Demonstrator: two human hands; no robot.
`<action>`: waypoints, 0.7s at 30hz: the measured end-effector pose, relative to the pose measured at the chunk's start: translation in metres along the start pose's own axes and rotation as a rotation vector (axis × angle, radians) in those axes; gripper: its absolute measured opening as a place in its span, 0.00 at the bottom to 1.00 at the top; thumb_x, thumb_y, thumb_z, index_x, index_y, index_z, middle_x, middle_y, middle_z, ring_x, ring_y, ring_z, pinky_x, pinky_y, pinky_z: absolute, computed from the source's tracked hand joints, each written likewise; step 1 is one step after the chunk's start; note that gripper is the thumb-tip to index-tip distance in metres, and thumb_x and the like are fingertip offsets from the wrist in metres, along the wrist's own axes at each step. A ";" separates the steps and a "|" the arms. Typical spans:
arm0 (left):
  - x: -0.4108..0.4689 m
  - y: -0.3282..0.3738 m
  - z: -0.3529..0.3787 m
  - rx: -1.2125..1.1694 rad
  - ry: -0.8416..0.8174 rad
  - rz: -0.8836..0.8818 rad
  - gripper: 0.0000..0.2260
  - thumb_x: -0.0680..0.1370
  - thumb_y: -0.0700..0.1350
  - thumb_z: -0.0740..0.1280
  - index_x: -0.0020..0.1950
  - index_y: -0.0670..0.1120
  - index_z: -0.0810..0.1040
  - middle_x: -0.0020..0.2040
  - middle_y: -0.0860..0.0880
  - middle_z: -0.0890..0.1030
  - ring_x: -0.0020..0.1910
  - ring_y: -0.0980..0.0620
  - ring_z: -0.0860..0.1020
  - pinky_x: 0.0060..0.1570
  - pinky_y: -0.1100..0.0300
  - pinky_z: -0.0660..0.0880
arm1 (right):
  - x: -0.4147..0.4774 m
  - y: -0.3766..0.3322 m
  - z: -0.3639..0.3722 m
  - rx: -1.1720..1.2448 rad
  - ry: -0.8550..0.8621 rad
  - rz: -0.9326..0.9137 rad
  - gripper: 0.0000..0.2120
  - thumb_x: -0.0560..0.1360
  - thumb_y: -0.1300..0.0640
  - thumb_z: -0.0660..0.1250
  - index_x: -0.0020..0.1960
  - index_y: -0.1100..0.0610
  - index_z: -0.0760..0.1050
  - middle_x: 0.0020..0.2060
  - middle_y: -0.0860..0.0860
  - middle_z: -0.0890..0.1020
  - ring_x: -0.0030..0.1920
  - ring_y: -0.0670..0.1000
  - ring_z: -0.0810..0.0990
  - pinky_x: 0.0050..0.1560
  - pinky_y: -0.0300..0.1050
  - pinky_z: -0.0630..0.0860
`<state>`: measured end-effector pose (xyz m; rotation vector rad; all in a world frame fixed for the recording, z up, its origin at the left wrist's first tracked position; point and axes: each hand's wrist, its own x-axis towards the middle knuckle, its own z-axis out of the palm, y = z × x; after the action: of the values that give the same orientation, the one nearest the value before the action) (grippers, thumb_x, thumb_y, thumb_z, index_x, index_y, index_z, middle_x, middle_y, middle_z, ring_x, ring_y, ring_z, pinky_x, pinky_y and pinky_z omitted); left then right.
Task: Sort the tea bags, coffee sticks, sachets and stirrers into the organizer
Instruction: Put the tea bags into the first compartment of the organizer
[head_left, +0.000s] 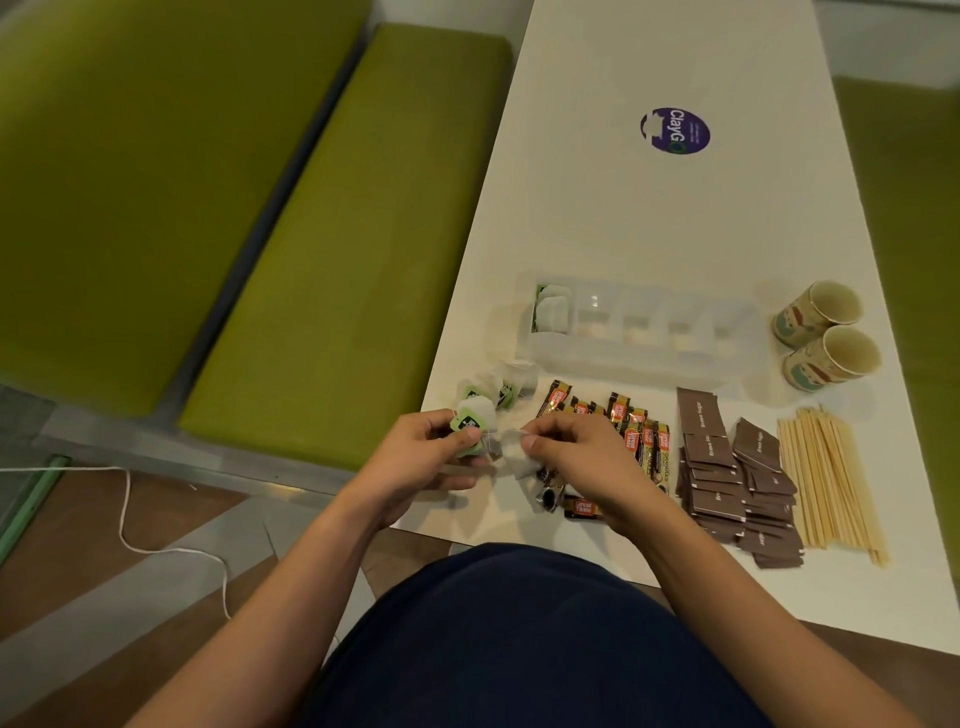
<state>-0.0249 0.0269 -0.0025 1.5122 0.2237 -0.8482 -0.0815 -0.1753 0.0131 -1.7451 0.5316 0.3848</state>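
Note:
My left hand (431, 457) grips a tea bag with a green tag (470, 421) near the table's front left corner. My right hand (576, 457) pinches a white tea bag (514, 457) beside it. More loose tea bags (501, 387) lie just behind the hands. The clear organizer (639, 358) stands further back, with tea bags (551, 309) in its leftmost compartment; the other compartments look bare. Coffee sticks (631, 421) lie partly under my right hand. Brown sugar sachets (727, 473) and wooden stirrers (831, 478) lie to the right.
Two paper cups (826, 332) lie on their sides right of the organizer. A purple round sticker (675, 131) is on the white table (649, 218) further back. Green bench cushions (332, 249) run along the left. A white cord (124, 514) trails on the floor.

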 end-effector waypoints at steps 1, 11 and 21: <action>0.000 0.000 0.001 0.010 -0.003 0.003 0.07 0.80 0.42 0.70 0.55 0.40 0.82 0.54 0.37 0.84 0.54 0.42 0.85 0.44 0.53 0.84 | 0.000 0.000 0.000 0.006 0.005 0.006 0.05 0.79 0.59 0.71 0.47 0.53 0.85 0.43 0.54 0.86 0.40 0.47 0.81 0.41 0.42 0.77; -0.002 0.003 0.019 -0.122 0.011 -0.019 0.10 0.82 0.44 0.66 0.55 0.38 0.82 0.44 0.45 0.83 0.40 0.43 0.86 0.45 0.49 0.84 | -0.002 -0.002 0.000 0.065 0.045 -0.035 0.05 0.79 0.59 0.69 0.48 0.54 0.84 0.44 0.57 0.85 0.39 0.48 0.78 0.39 0.43 0.76; 0.000 -0.007 0.023 -0.098 -0.012 0.019 0.04 0.78 0.41 0.73 0.52 0.45 0.83 0.41 0.52 0.83 0.39 0.53 0.84 0.47 0.47 0.84 | 0.003 0.003 0.004 0.205 0.008 0.059 0.06 0.81 0.61 0.67 0.51 0.57 0.83 0.44 0.51 0.86 0.40 0.49 0.82 0.39 0.43 0.79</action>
<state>-0.0377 0.0064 -0.0058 1.4150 0.2381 -0.8193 -0.0810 -0.1724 0.0080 -1.5367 0.6084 0.3523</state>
